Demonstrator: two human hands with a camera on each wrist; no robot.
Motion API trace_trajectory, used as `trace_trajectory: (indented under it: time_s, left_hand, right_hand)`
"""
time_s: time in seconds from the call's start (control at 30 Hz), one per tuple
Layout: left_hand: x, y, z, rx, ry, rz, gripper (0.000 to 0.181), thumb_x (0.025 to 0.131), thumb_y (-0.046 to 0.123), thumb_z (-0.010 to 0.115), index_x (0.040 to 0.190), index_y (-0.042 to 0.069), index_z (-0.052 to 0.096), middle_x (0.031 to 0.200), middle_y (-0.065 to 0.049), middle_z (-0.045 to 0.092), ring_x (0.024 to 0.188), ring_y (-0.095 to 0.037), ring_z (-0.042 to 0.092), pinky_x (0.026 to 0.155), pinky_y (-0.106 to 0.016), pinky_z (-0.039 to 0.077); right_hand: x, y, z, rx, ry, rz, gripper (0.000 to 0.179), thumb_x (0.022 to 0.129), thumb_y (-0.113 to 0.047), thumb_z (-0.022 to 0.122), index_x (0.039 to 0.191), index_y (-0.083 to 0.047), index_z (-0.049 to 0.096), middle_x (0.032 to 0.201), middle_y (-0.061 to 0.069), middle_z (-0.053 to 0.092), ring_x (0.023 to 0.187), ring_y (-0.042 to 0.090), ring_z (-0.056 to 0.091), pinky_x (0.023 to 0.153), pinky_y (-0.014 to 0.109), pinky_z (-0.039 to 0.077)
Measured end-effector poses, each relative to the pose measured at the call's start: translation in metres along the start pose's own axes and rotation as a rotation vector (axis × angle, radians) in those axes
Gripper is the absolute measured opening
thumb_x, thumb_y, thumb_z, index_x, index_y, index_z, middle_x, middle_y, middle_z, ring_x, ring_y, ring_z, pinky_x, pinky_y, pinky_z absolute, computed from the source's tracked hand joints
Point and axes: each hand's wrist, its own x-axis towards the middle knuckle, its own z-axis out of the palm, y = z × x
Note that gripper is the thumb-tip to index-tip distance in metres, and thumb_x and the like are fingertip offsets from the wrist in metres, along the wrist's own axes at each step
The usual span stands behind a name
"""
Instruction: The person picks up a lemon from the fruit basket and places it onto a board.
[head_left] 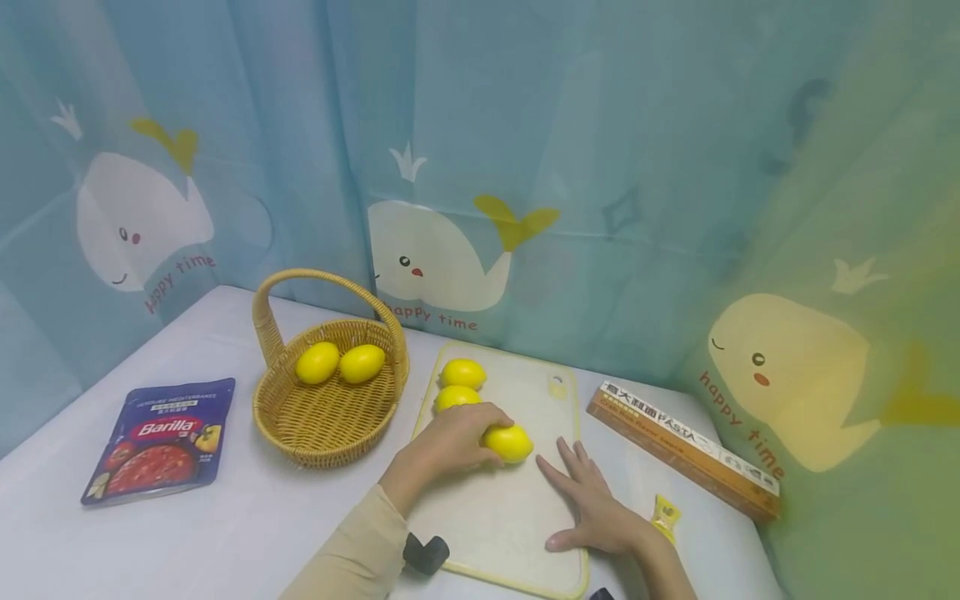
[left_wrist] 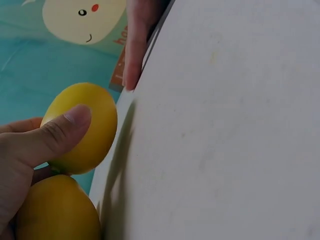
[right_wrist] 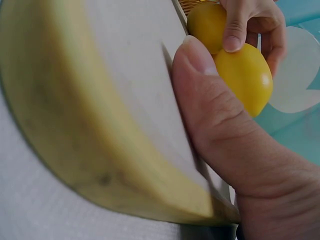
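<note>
A yellow lemon (head_left: 512,445) is pinched between the thumb and fingers of my left hand (head_left: 457,437) over the cutting board (head_left: 510,525). In the left wrist view that lemon (left_wrist: 102,135) shows a shadow on the board, and another lemon (left_wrist: 57,210) is close under the hand. Two more lemons, one at the back (head_left: 463,372) and one partly behind my left hand (head_left: 453,396), lie on the board's far left. My right hand (head_left: 596,512), fingers spread, rests at the board's right edge; in the right wrist view its thumb (right_wrist: 215,110) lies on the board.
A wicker basket (head_left: 330,454) with two lemons in it stands left of the board. Farther left lies a blue Barilla sauce pouch (head_left: 161,442). A pasta box (head_left: 682,450) and a small yellow packet (head_left: 665,517) lie on the right. A curtain (head_left: 600,125) hangs behind the table.
</note>
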Motion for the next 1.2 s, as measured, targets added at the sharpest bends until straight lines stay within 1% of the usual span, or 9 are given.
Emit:
trace_trajectory:
  time_s: [0.23,0.47,0.53,0.77,0.9,1.2]
  left_hand:
    - [-0.0005,0.0008,0.0019,0.048,-0.016,0.005,0.049,0.073,0.032,0.080,0.117,0.022,0.064,0.116,0.011,0.066,0.110,-0.009,0.060,0.098,-0.030,0.047]
    - [-0.0007,0.0032,0.0006,0.087,-0.020,-0.008,0.046,0.074,0.037,0.079,0.115,0.022,0.064,0.110,0.012,0.067,0.100,-0.008,0.061,0.089,-0.028,0.049]
    - [-0.0010,0.0038,-0.0001,0.091,-0.024,-0.012,0.045,0.074,0.037,0.079,0.115,0.022,0.064,0.110,0.011,0.067,0.100,-0.008,0.061,0.088,-0.028,0.049]
    - [-0.0008,0.0059,-0.0024,0.079,-0.058,-0.031,0.052,0.077,0.037,0.077,0.123,0.020,0.061,0.121,0.009,0.065,0.112,-0.011,0.059,0.098,-0.031,0.047]
    - [-0.0004,0.0064,-0.0039,0.081,-0.078,-0.034,0.055,0.079,0.038,0.075,0.128,0.020,0.058,0.126,0.008,0.062,0.116,-0.012,0.058,0.101,-0.031,0.045]
    - [-0.0018,0.0064,-0.0064,0.081,-0.078,-0.021,0.050,0.080,0.037,0.074,0.125,0.020,0.061,0.122,0.008,0.064,0.114,-0.011,0.058,0.100,-0.030,0.046]
  right_hand:
    - [-0.0003,-0.0001,-0.0003,0.003,0.002,-0.008,0.106,0.064,-0.054,0.078,0.151,-0.024,0.025,0.159,0.016,-0.008,0.142,0.046,-0.017,0.111,0.067,-0.004]
    - [0.0007,0.0023,-0.0004,0.010,0.014,-0.031,0.107,0.064,-0.054,0.079,0.151,-0.022,0.025,0.159,0.017,-0.007,0.142,0.046,-0.016,0.111,0.067,-0.005]
    - [0.0009,0.0029,-0.0001,0.011,0.016,-0.033,0.107,0.065,-0.054,0.079,0.151,-0.022,0.025,0.159,0.017,-0.007,0.142,0.045,-0.016,0.112,0.066,-0.005]
    - [0.0003,0.0029,-0.0001,0.007,0.013,-0.025,0.107,0.064,-0.054,0.079,0.151,-0.022,0.025,0.159,0.017,-0.007,0.142,0.046,-0.016,0.111,0.067,-0.004]
    - [0.0001,0.0023,-0.0008,0.008,0.015,-0.026,0.107,0.064,-0.054,0.079,0.151,-0.022,0.026,0.159,0.017,-0.007,0.142,0.046,-0.016,0.111,0.067,-0.004]
    - [0.0002,0.0019,-0.0005,0.013,0.017,-0.033,0.107,0.064,-0.055,0.078,0.151,-0.020,0.026,0.159,0.018,-0.006,0.142,0.046,-0.016,0.111,0.068,-0.004]
